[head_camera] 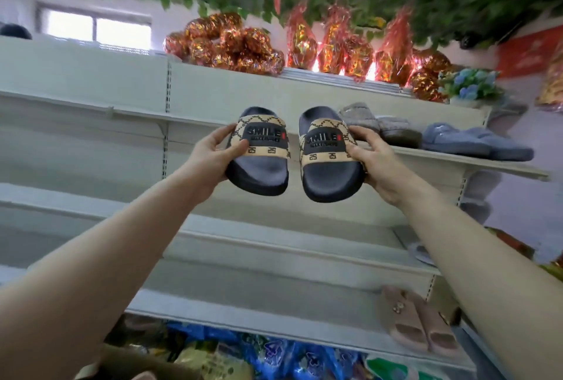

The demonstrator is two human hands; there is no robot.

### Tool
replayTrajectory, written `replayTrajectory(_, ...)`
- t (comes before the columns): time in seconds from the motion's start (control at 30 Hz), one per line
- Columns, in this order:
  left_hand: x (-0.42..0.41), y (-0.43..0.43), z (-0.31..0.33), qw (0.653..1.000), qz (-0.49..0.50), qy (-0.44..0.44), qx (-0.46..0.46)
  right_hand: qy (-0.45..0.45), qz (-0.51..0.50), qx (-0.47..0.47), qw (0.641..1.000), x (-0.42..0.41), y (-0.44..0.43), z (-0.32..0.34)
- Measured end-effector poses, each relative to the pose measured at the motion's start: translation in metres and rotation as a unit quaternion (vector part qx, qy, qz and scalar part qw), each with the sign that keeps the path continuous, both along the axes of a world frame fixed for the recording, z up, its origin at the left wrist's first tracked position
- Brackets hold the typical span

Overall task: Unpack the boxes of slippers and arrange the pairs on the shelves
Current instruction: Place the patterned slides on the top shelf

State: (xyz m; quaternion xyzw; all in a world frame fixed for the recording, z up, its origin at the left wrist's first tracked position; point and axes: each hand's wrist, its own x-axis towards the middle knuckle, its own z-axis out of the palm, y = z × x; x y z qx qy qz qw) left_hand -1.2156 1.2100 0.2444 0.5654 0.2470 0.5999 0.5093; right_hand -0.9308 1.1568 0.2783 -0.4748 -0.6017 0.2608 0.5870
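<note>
Hands [213, 157] [380, 163] hold slippers [259, 151] [330, 154] before shelf [475, 163].

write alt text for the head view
A person holds a pair of dark slides with tan SMILE straps, one in the left hand, one in the right hand. Grey slippers and blue slippers sit on the white shelf behind, to the right.

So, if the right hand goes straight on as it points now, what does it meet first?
Probably the shelf, just left of the grey fuzzy slippers; the SMILE slide that the right hand holds would touch first. Depth is unclear.
</note>
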Motion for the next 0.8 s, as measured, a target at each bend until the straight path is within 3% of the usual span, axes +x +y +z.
replayTrajectory(0.2,0.008,0.071,0.04,0.999,0.036,-0.013,-0.028,0.047,-0.001,-0.015,0.999,0.004,0.085,0.037)
replayTrajectory(0.47,0.028,0.167,0.068,0.993,0.08,0.051,-0.067,0.001,-0.039,-0.055,0.998,-0.007,0.174,0.069)
replayTrajectory(0.57,0.037,0.191,0.076,0.988,0.127,0.088,-0.026,-0.107,-0.167,-0.052,0.979,-0.006,0.203,0.076)
replayTrajectory(0.67,0.046,0.2,0.083,0.961,0.21,0.176,0.041,-0.284,-0.29,-0.002,0.914,-0.014,0.204,0.071)
replayTrajectory(0.73,0.047,0.191,0.083,0.913,0.291,0.27,0.096,-0.292,-0.286,0.047,0.911,-0.021,0.195,0.068)
replayTrajectory(0.8,0.048,0.176,0.075,0.899,0.271,0.311,0.147,-0.274,-0.223,0.086,0.932,-0.028,0.188,0.057)
